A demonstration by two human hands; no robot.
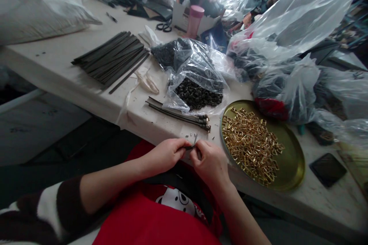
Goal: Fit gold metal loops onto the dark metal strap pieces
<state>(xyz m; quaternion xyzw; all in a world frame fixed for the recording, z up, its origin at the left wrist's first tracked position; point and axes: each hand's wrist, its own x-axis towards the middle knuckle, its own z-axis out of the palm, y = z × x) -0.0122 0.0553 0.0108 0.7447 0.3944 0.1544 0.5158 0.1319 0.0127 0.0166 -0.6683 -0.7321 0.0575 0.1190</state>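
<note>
My left hand [166,155] and my right hand [211,160] meet at the near edge of the table, both pinching one thin dark strap [192,145] whose short end sticks up between the fingertips. Just beyond lies a small bundle of finished dark straps with metal ends [184,115]. To the right sits a round gold tray [293,160] heaped with several small gold buckles [250,143]. An open clear bag of small dark metal parts [198,93] lies behind the bundle.
A stack of long dark strips [112,59] lies at the left on the white table [57,69]. Clear plastic bags [287,46] crowd the right side. A pink cup [195,21], scissors [163,26] and a dark phone [327,168] are also there.
</note>
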